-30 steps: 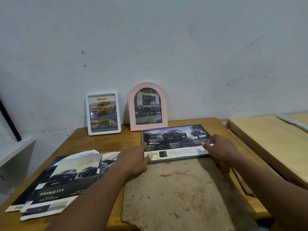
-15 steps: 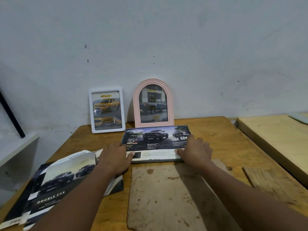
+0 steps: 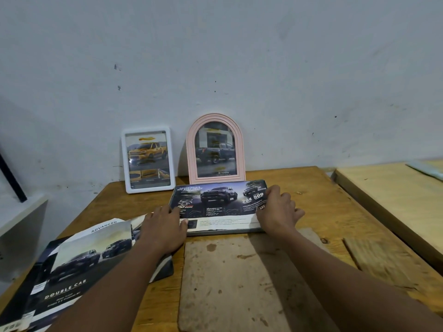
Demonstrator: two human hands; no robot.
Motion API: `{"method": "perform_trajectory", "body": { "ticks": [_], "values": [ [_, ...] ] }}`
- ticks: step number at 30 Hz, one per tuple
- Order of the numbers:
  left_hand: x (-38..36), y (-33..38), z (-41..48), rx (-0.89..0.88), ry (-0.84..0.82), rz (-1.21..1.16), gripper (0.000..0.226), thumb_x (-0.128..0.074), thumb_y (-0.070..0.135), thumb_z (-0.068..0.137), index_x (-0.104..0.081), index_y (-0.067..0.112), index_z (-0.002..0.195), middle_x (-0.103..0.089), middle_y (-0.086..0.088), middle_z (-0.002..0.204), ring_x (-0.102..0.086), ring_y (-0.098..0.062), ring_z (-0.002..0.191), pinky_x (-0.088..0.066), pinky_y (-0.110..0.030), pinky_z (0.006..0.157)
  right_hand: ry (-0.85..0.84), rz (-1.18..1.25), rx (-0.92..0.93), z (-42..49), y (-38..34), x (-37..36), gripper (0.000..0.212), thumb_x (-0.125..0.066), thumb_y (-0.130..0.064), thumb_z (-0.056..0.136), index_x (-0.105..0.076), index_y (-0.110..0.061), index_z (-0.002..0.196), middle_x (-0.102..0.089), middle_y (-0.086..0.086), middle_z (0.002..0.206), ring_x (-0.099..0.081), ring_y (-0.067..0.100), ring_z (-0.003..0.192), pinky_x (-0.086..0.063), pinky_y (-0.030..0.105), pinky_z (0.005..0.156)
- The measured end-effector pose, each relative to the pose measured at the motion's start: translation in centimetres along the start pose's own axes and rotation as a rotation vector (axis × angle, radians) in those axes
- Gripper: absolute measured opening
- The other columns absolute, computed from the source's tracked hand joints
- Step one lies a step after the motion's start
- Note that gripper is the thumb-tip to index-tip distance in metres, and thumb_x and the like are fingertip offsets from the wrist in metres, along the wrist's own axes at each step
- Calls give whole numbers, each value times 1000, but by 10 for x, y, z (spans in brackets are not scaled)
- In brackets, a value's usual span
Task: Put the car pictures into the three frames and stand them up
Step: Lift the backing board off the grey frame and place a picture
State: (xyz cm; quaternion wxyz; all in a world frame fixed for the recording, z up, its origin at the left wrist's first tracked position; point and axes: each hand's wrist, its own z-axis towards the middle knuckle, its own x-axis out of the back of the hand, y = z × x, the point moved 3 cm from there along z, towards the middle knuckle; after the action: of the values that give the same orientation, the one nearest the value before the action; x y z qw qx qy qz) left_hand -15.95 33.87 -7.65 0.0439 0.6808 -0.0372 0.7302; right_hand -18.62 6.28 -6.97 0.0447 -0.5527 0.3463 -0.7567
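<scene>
1. The third frame (image 3: 223, 232) lies flat on the table (image 3: 323, 204), long side across, just in front of the pink arched frame (image 3: 190, 149); a car picture (image 3: 220, 200) is set in it
2. The left hand (image 3: 165, 226) is clamped on the left end, thumb on the front; the right hand (image 3: 278, 212) is curled over the right end
3. Risk: on tipping up, the far edge may be knocked into the pink arched frame standing against the wall (image 3: 287, 92); the white frame (image 3: 124, 161) beside it could be toppled too
4. Risk: the picture's near edge looks ragged and may not be seated; it could slip out when tilted
5. Materials: glossy print, thin grey rim, smooth moulded frames, worn wood top; a leaned base could slide
</scene>
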Motion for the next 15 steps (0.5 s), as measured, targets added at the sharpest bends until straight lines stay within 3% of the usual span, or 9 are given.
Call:
{"method": "perform_trajectory", "body": {
  "ticks": [4, 9, 13, 15],
  "values": [
    [2, -2, 0, 6, 0, 14, 51, -38, 53, 103, -46, 26, 145, -47, -4, 151, -43, -23, 137, -36, -45, 114, 96, 130, 77, 3, -1, 2, 37, -66, -12, 86, -46, -32, 110, -59, -2, 110, -53, 22, 106, -25, 40, 86],
    [2, 2, 1, 6, -11, 16, 50, -38, 52, 103, -45, 25, 144, -48, -6, 149, -44, -25, 136, -36, -46, 114, 204, 105, 144, 1, -5, 14, 21, -61, -18, 94, -49, -32, 103, -66, -9, 91, -59, 18, 91, -20, 37, 80],
    [3, 13, 4, -24, 38, -10, 50, -39, 54, 102, -47, 25, 142, -48, -5, 147, -45, -24, 133, -39, -45, 111, 312, -147, 257, 2, -3, 30, 19, -56, -22, 96, -55, -29, 114, -68, -7, 105, -57, 21, 101, -25, 39, 83],
    [5, 24, 7, -74, 82, -72, 49, -42, 53, 101, -49, 26, 140, -50, -4, 145, -47, -23, 131, -41, -45, 108, 348, -111, 358, 4, -3, 38, 20, -54, -21, 97, -59, -26, 115, -67, -3, 109, -57, 22, 100, -33, 40, 84]
  ]
}}
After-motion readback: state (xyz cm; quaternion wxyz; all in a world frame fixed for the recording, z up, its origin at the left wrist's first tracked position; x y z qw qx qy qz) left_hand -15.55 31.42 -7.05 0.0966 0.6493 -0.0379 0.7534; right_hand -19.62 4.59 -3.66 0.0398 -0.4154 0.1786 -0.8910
